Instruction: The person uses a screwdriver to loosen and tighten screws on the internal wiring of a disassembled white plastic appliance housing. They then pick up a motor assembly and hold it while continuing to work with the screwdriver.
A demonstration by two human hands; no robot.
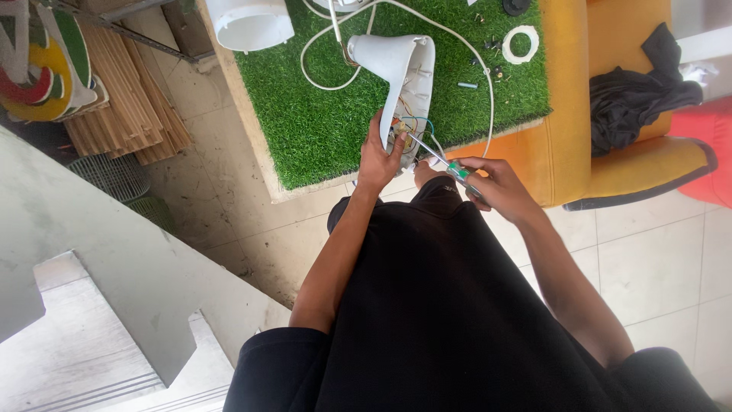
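the white shell (400,72), an open plastic housing with coloured wires showing inside, lies on the worktop (320,114), which is covered in green turf, its near end overhanging the front edge toward the person. the left hand (379,156) is closed around that near end, thumb on the outer wall and fingers round the rim beside the wires. the right hand (496,183) is clamped on the green-handled screwdriver (438,160), whose shaft slants up and left so the tip sits among the wires inside the shell.

the shell looks light and stiff, thin-walled plastic, smooth and probably a bit slippery, likely to flex or crack if squeezed hard at the open rim. the firmer hold seems to be across the solid outer wall near the end being worked on, clear of the wires, which look thin and easy to pull loose. the screwdriver is rigid and is best gripped on the handle, as it is.

a white cord (488,84) loops over the turf from the shell. a white ring (521,43) and small screws (468,85) lie to the right; a white drum (248,23) stands at the far left corner. an orange chair (610,152) with a black cloth (633,91) is beside the worktop.
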